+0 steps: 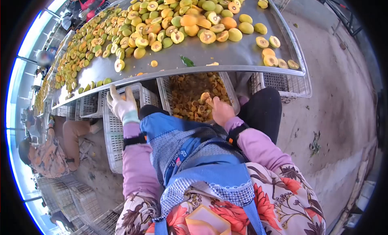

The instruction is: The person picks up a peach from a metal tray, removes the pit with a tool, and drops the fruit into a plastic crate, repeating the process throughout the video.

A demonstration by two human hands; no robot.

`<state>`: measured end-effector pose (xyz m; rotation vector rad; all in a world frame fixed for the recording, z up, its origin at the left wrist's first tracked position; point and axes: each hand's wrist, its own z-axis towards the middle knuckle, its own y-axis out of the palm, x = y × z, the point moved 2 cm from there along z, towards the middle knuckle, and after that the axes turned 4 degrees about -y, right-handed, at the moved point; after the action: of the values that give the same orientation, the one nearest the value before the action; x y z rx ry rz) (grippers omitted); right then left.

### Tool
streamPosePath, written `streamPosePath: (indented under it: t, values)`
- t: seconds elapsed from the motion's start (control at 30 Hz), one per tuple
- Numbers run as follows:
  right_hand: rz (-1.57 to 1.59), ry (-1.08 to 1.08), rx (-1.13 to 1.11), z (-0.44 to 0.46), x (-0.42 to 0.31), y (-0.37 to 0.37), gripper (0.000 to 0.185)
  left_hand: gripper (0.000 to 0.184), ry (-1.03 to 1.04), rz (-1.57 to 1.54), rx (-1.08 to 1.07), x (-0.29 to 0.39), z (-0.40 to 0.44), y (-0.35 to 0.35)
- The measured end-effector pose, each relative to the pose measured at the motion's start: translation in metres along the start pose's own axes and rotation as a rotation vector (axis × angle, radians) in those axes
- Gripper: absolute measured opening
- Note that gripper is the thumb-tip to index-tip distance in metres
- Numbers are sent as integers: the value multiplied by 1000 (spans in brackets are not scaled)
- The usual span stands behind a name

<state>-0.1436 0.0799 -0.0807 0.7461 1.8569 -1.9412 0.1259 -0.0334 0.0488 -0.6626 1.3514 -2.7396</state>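
My left hand (122, 104), in a pale glove, is just under the front rim of the metal table (161, 64), above a white crate (114, 142). Its fingers are spread and nothing shows in them. My bare right hand (221, 110) is closed around a small orange-brown piece (208, 99), whose nature I cannot make out for certain. It is over a crate (163, 93) filled with cut fruit pieces (194, 93). Halved yellow and green fruits (178, 36) are heaped on the table, and a few halves (270, 60) lie near its right corner.
A green leaf (187, 61) rests near the table's front edge. Another crate (283, 83) stands under the right corner. At the left a co-worker (50, 154) sits beside the table, with stacked crates (76, 194) behind. Leaves (315, 144) lie on the floor at the right.
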Motion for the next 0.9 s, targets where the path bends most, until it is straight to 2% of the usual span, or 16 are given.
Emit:
streamPosePath:
  t: [0.03,0.07,0.1,0.17,0.23,0.3,0.37,0.43,0.53,0.63,0.67,0.77,0.8,0.9]
  values:
    - [-31,-38,12,5,-2,1,19,40,134,-111,46,6,-2,-3]
    - [-2,-119,91,5,-16,-8,15,39,-21,-710,-259,5,-14,27]
    - [-10,-152,74,1,-22,-6,14,38,-193,-1301,-569,10,-33,56]
    - [-40,-214,95,2,-28,-10,14,31,281,-806,-677,58,-82,51]
    - [-89,-208,57,3,-21,1,17,26,-75,-981,-1012,88,-120,65]
    - [-33,-155,25,-1,-24,-18,18,24,-269,-972,-1132,88,-138,81]
    - [10,-101,-31,-6,-24,-25,19,23,-409,-980,-1201,94,-143,75]
    - [66,-72,-63,-7,-24,-30,21,23,-328,-1078,-1247,95,-141,80]
    - [89,-98,-11,-10,-20,-33,22,27,-570,-1226,-1453,93,-141,76]
    - [174,-99,-8,-11,-11,-40,21,29,-340,-1321,-1266,98,-152,65]
    - [211,-91,-81,-10,-9,-40,20,32,-324,-1297,-1273,94,-157,72]
    - [210,-54,-188,-9,-3,-40,22,32,-237,-1081,-1293,93,-160,81]
    - [219,-32,-166,-11,-3,-42,21,31,-200,-940,-1291,96,-161,82]
    - [201,-70,-141,-9,0,-34,21,31,-1,-775,-1217,96,-153,87]
